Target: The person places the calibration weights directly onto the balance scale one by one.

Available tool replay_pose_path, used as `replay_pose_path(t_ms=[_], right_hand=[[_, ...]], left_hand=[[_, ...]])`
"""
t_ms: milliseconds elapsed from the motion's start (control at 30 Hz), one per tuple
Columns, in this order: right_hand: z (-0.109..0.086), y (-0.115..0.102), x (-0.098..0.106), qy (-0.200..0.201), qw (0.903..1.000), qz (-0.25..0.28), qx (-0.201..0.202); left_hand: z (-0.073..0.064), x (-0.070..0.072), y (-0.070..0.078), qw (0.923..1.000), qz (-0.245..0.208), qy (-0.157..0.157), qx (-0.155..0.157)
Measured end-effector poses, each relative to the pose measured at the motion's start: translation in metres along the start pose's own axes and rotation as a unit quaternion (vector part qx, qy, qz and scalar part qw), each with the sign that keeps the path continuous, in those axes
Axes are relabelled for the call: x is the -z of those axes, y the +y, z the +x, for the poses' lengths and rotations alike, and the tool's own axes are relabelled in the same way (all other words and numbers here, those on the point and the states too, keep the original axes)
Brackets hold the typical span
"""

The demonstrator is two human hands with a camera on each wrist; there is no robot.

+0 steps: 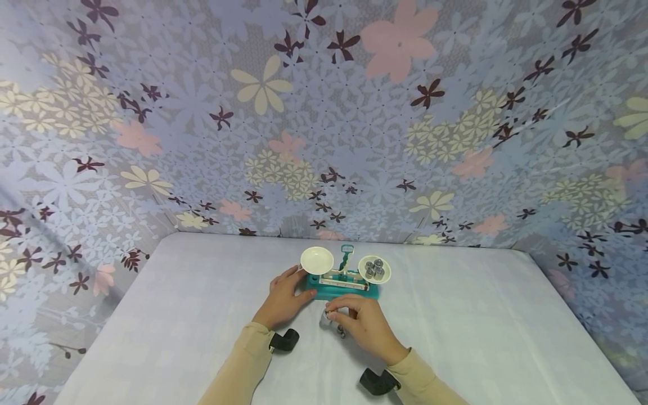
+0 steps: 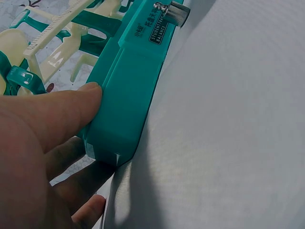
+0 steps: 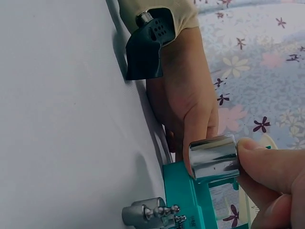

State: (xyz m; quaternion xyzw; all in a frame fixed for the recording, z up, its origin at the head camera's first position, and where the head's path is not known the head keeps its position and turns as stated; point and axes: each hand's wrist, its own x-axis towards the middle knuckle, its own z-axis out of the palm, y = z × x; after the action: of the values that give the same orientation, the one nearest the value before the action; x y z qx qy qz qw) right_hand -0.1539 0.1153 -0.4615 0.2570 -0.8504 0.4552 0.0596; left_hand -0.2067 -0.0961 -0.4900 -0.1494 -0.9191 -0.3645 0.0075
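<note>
Balance of teal-and-cream plastic (image 1: pixel 334 292) stands on white-clothed desk (image 1: pixel 471 326); left hand (image 1: pixel 284 299) has thumb and fingers round its base end. Right hand (image 1: pixel 365 327) pinches one shiny silver cylindrical weight (image 3: pixel 213 158). Several grey metal weights (image 1: pixel 378 273) sit in white round right pan (image 1: pixel 387 270); loading appears partial, with further silver weights (image 3: pixel 138 216) on desk.

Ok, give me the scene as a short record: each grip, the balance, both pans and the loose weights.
Left grip: thumb and fingers around the left end of the base
Right grip: pinches a shiny metal weight in front of the base
Balance base: green, on the pale table
Left pan: white, round, beside the left grip
Right pan: white, holding several metal weights
Loose weights: in front of the base; exact count unclear
</note>
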Motion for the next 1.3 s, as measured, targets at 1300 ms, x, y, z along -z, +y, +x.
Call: replay_pose_path(t_ms=[1300], right_hand=[[0.014,-0.021,0.016,0.059,0.997,0.026,0.042]], left_hand=[[0.001,-0.001,0.0,1.0,0.0,-0.002,0.006]])
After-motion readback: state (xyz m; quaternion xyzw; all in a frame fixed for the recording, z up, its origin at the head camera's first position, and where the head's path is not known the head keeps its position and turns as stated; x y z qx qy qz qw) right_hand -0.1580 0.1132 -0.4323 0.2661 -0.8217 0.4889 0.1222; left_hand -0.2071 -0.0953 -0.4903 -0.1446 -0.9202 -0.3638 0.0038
